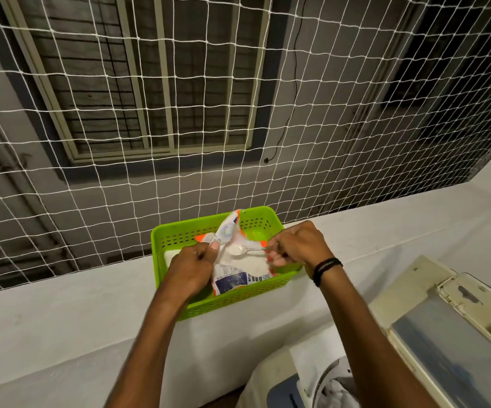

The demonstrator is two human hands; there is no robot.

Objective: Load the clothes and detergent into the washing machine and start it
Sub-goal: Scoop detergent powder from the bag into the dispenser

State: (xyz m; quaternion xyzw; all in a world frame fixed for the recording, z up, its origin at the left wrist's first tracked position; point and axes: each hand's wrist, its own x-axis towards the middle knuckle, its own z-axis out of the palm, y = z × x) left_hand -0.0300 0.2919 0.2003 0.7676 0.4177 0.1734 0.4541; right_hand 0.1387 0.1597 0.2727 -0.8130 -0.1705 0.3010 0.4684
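The left hand [192, 267] pinches the bag [240, 270] open at its lip; the right hand [297, 245] grips a spoon [238, 250] — handle pointing right, bowl heaped over the bag's mouth. The bag sits in a basket [162, 240], and the washer [409, 293] (lid up, clothes [337, 388] inside) lies down-right, nearer the right hand.

Black wristband [326, 270], perhaps doubled, on right wrist [316, 257].

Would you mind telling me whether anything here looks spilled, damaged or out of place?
Little stands out. The spoon in the right hand holds its powder over the open detergent packet, which the left hand grips inside the green basket; no powder shows on the ledge. Only the washing machine lid looks scuffed.
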